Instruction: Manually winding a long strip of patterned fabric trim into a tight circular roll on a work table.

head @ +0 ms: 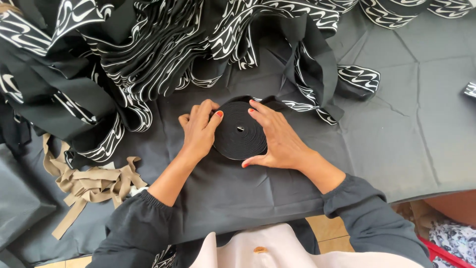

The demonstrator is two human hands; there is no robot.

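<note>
Our left hand: we rest our left hand on the dark grey cloth-covered table, fingers curled narrow, thumb tip and knuckles pressed against the left rim of the flat wound roll of black elastic band.
Our right hand: our right hand lies flat on the right part of the roll, fingers spread fairly wide; the forefinger reaches over its top edge and the thumb hooks round its lower rim.
Roll: it lies flat on the table between our two hands, touching both, its small centre hole showing just left of our right fingers.
Grip: neither hand closes fully around the roll; together they cup it from both sides.
Loose tail: a length of black band printed with white curved marks runs off from beyond our right fingertips, toward the top right.
Heap: a large pile of the same black and white printed band spreads beyond our fingertips, mostly above and left of our left hand.
Tan strips: a tangle of beige fabric strips sits well left of our left wrist, near the table edge.
Sleeves: dark grey gathered cuffs cover both our forearms.
</note>
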